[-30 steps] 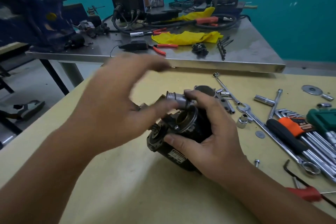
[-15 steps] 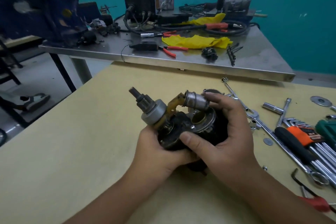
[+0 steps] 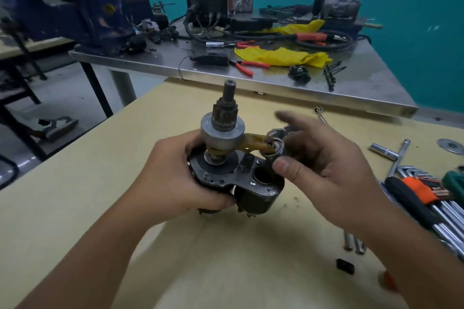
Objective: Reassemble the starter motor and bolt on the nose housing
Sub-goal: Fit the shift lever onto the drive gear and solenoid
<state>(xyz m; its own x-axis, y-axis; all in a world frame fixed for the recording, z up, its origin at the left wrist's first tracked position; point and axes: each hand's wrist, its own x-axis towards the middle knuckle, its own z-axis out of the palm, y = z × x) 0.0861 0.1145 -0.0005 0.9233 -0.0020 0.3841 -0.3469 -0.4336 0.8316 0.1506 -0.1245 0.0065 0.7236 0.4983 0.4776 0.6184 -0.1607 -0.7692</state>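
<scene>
Head view: the plunger point(image 3: 275, 149), pinched by the right hand point(image 3: 324, 168), is held just above the bore point(image 3: 265, 178) of the motor body point(image 3: 236, 183), gripped by the left hand point(image 3: 175, 178).

Bare tabletop point(image 3: 75, 208) left; hex keys point(image 3: 431, 206) & sockets point(image 3: 384, 151) crowd right side.

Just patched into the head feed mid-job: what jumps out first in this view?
Dead centre, the left hand grips the dark starter motor body above the yellow table, its pinion shaft pointing up. The right hand pinches the metal plunger on the yellow fork lever. Hex keys lie at the right edge.
</scene>
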